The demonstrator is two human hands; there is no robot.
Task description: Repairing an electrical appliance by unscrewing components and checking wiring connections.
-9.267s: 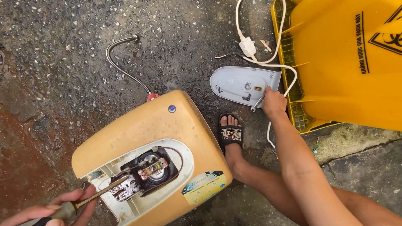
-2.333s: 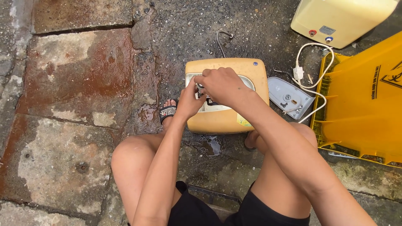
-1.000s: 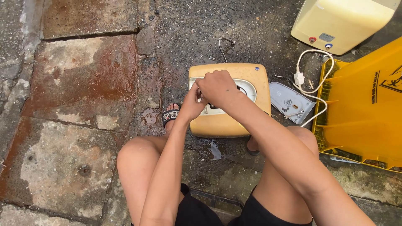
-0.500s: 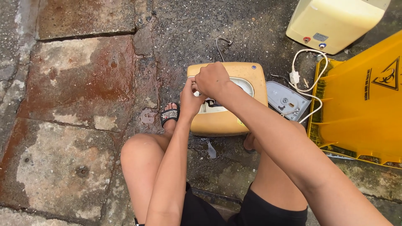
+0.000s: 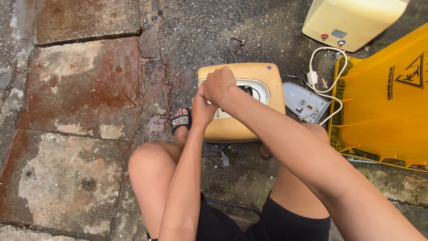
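Note:
A yellowed cream water heater (image 5: 234, 129) lies on wet ground in front of me, its oval service opening (image 5: 261, 89) facing up. My right hand (image 5: 218, 85) rests over the left side of that opening with the fingers curled down; whatever is under them is hidden. My left hand (image 5: 203, 109) sits just below and against it, at the heater's left edge, with its fingers out of sight too. The heater's removed grey-white cover (image 5: 305, 101) lies to the right of the heater.
A second cream heater (image 5: 352, 20) stands at the top right. A yellow bin (image 5: 383, 111) lies on its side at the right, with a white cord and plug (image 5: 312, 78) beside it. A metal hose (image 5: 232, 44) curls behind the heater. My sandalled foot (image 5: 180, 122) is left of it.
Both hands stay together over the heater's opening across the last second; only the view shifts slightly. Much earlier my right hand was on the loose cover.

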